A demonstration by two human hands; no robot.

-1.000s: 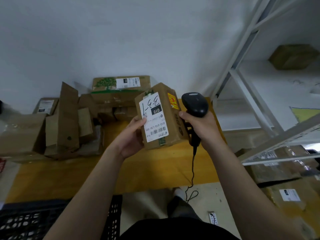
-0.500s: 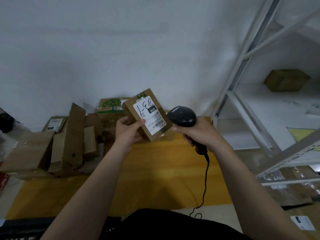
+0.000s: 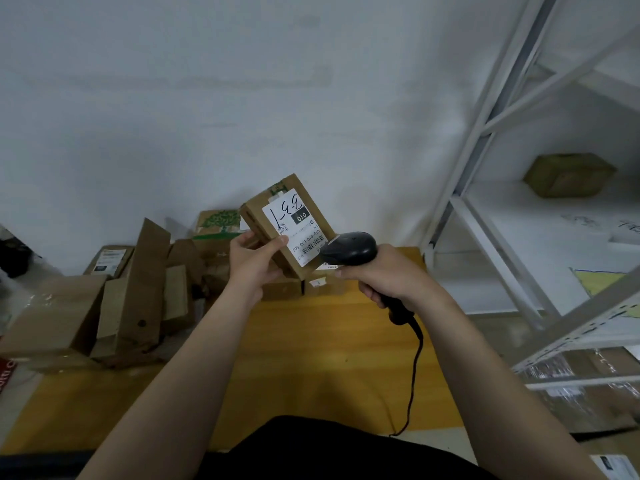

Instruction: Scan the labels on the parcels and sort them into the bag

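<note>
Parcel (image 3: 255, 220) is held above the far edge of the table (image 3: 311, 358), tilted so that its label (image 3: 294, 228) is presented to the scanner (image 3: 351, 247). It is clamped at its lower edge by the left hand (image 3: 254, 263), thumb kept off the barcode. The right hand (image 3: 388, 277) fingers are wrapped round the scanner handle, its head close to the barcode. No bag is seen above or beside the table; sorting is judged pending.

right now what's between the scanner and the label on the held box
Nothing: in the head view the scanner nose overlaps the label beside its barcode, no gap showing.
</note>
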